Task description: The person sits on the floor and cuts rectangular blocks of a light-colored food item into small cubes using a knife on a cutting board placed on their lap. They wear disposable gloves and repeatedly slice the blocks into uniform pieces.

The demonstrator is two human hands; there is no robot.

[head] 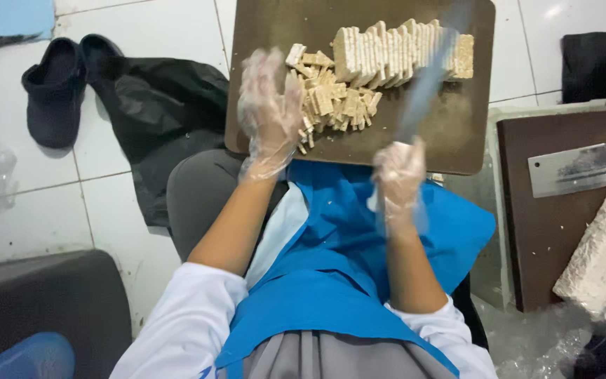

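Note:
A brown cutting board (457,133) lies in front of me on the floor. A row of sliced pale tempeh slabs (394,52) stands across its far side. A heap of small cut tempeh strips (334,102) lies at its left. My left hand (269,112), in a clear plastic glove, is spread open against the heap's left side. My right hand (400,179), also gloved, grips the handle of a knife (426,84). Its blade is motion-blurred and points up toward the slab row.
A second dark board (548,231) at the right carries a cleaver (576,168) and a whole tempeh block (604,242). Black clogs (57,84) and a black plastic bag (163,119) lie on the white tiles at the left. Clear plastic wrap (548,344) is crumpled at the lower right.

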